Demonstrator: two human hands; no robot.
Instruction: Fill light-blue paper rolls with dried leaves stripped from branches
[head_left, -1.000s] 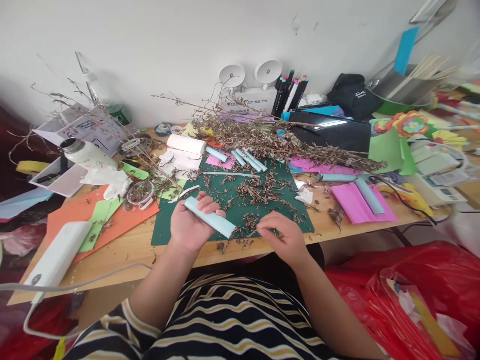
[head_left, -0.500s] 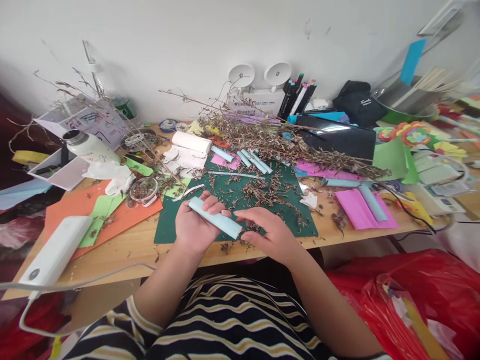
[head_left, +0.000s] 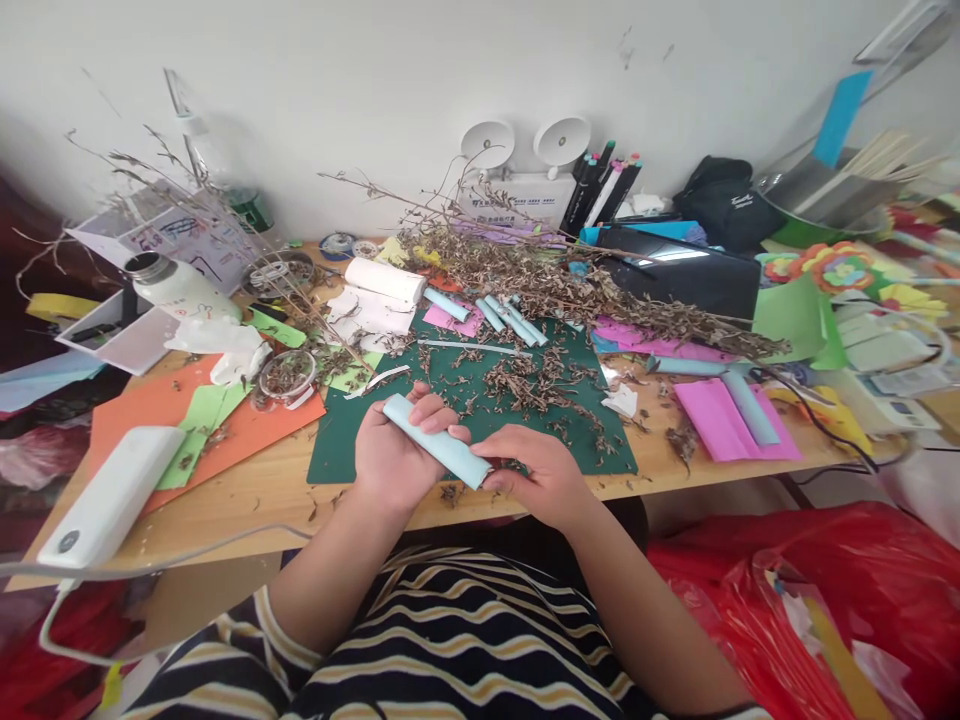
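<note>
One blue roll slants far-left to near-right, the left hand curled around it; the right hand, fingers partly bent, meets its near-right end, hold unclear.

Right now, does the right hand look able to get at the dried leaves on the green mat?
Probably yes: the right hand is at the near end of the pale blue roll in the left hand, and the dried leaves lie beyond on the green mat, with nothing visible between.
</note>
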